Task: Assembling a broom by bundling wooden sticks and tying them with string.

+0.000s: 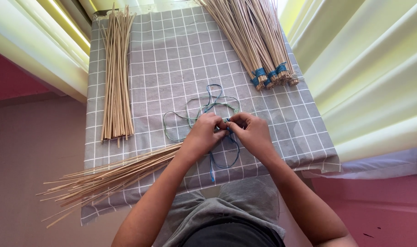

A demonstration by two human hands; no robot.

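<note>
Blue string pinched by left hand, right hand; stick bundles beyond.

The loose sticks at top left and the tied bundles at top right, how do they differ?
The loose sticks lie unbound in one flat pile; the tied bundles are wrapped with blue cord near their ends. The loose sticks run straight up the grey checked cloth; the tied bundles lie slanted. Both are thin, pale tan, and clear of the hands.

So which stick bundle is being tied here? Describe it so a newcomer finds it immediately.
On the grey checked cloth, find the two hands. The stick bundle fans from the left hand past the cloth's left edge; neighbouring bundles lie untouched at the far side.
</note>
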